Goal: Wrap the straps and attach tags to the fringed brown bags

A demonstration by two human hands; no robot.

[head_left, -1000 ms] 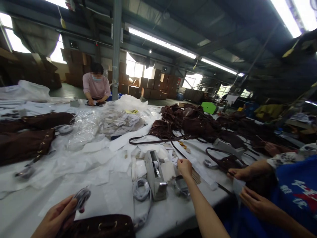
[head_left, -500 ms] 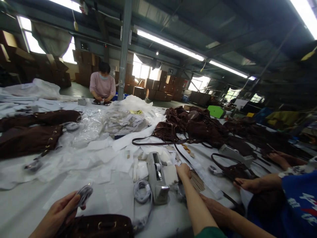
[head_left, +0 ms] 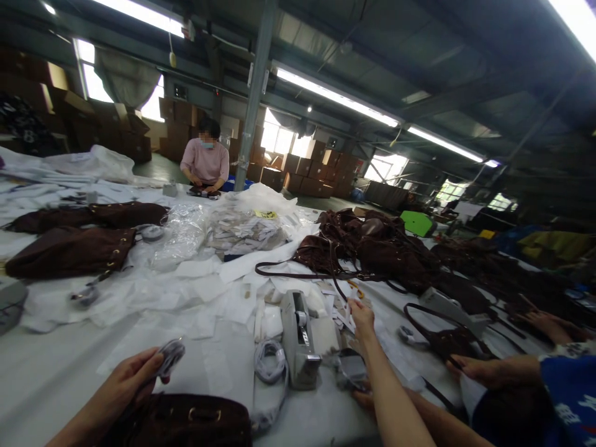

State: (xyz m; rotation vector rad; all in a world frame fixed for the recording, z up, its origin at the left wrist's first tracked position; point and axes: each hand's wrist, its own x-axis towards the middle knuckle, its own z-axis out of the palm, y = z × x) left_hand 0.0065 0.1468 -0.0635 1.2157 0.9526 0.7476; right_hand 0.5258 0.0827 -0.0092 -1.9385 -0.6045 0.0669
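My left hand [head_left: 135, 375] grips a coiled strap [head_left: 171, 357] that looks wrapped in clear plastic, above the near edge of a dark brown bag [head_left: 205, 416] with gold eyelets. My right hand [head_left: 362, 318] reaches forward past the grey tape dispenser [head_left: 300, 347], its fingers drawn together over small white paper pieces [head_left: 342, 313]. Whatever they pinch is hidden. The end of a brown strap [head_left: 336, 279] comes down close to those fingers. Between dispenser and left hand lies a wrapped strap coil [head_left: 270, 363]. Beneath my right forearm, another person's hand [head_left: 365, 397] is beside a plastic-wrapped bundle [head_left: 350, 369].
Brown bags [head_left: 372, 242] are heaped at the back right, and more bags [head_left: 69, 251] lie at left. A plastic bag of paper pieces [head_left: 246, 230] stands mid-table. One co-worker [head_left: 207, 158] works across the table; another's hand [head_left: 479, 369] works at right.
My right hand has moved forward and slightly right, off the stack of cards towards the paper pieces. My left hand still holds the coiled strap. The view has shifted a little left.
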